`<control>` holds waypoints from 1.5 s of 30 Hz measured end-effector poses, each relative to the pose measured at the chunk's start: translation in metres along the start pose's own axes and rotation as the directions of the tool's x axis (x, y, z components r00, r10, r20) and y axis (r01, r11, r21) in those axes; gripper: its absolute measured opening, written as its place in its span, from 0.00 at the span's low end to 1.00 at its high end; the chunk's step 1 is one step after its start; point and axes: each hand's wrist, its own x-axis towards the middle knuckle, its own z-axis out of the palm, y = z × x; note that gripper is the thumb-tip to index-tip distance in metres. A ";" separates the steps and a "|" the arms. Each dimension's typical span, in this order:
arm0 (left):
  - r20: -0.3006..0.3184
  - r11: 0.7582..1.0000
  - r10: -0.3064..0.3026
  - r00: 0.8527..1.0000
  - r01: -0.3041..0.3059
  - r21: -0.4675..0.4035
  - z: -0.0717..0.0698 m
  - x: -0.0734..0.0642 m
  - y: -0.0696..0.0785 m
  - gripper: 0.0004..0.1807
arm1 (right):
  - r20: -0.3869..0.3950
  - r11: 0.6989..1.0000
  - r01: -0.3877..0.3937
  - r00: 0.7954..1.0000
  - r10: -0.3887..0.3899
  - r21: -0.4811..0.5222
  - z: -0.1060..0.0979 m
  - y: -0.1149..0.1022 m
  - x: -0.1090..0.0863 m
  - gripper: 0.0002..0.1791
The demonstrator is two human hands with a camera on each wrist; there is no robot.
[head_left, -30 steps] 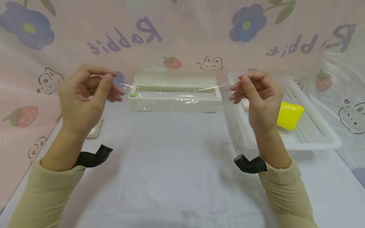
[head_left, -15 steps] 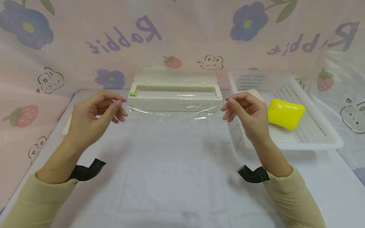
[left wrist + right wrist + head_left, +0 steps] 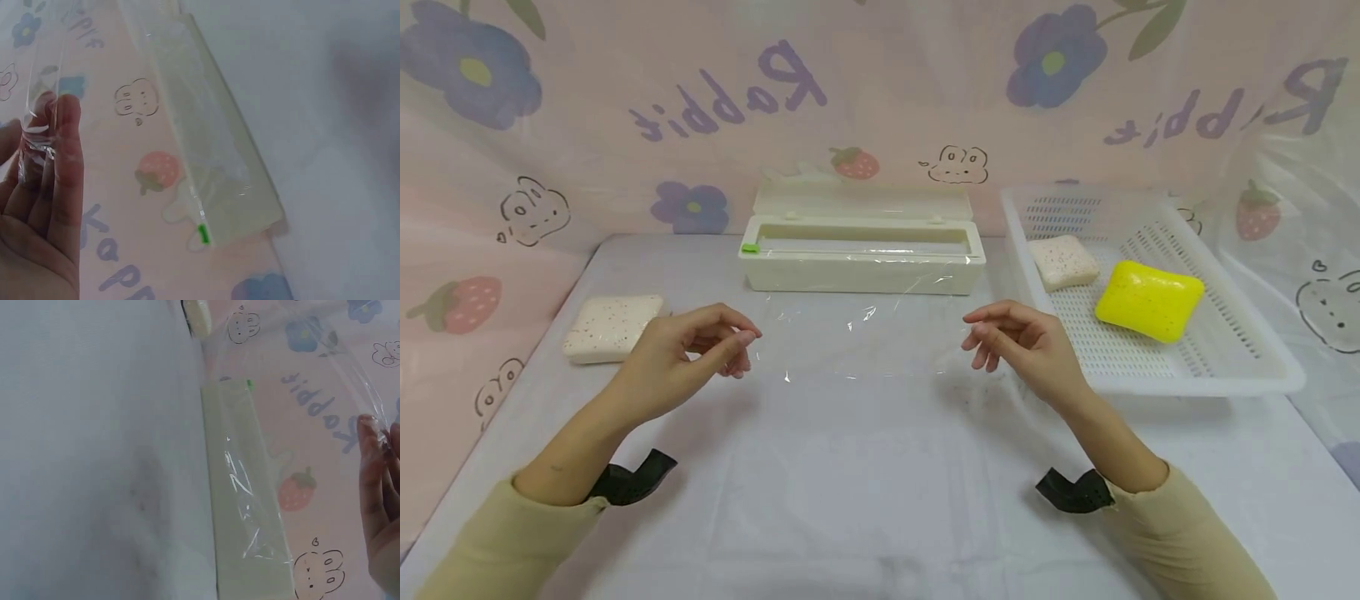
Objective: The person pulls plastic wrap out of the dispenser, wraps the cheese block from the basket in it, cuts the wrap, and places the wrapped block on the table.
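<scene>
A sheet of clear cling film (image 3: 861,337) spans the space between my two hands, low over the table in the head view. Thumb and fingertips of my left hand (image 3: 688,358) pinch one corner; in the left wrist view the film (image 3: 39,134) bunches at the fingers. My right hand (image 3: 1030,350) pinches the opposite corner, where the film (image 3: 381,428) gathers in the right wrist view. Behind the hands stands a cream dispenser box (image 3: 861,275), its lid (image 3: 861,200) raised. The film runs back over the box's front edge. A green tab (image 3: 750,248) marks its left end.
A speckled white soap-like block (image 3: 606,329) lies on the table just behind my left hand. To the right, a white perforated basket (image 3: 1187,383) holds a yellow pillow-shaped block (image 3: 1150,300) and another speckled white block (image 3: 1063,262). A printed curtain (image 3: 880,92) rises at the back.
Both hands have come down and toward me, drawing slightly closer together, and the film between them has moved from in front of the box to low over the table.
</scene>
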 end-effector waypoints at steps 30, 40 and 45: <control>0.321 0.996 -0.089 0.943 0.081 0.038 0.022 -0.030 -0.033 0.05 | 0.418 0.954 -0.201 0.865 0.280 -0.223 -0.012 0.036 -0.031 0.02; 0.403 0.998 -0.053 0.914 0.056 0.004 0.025 -0.038 -0.042 0.05 | 0.540 0.959 -0.120 0.805 0.245 -0.255 -0.017 0.038 -0.036 0.08; 0.451 0.996 -0.083 0.889 0.090 0.006 0.027 -0.040 -0.043 0.05 | 0.603 0.959 -0.078 0.762 0.234 -0.273 -0.018 0.039 -0.039 0.08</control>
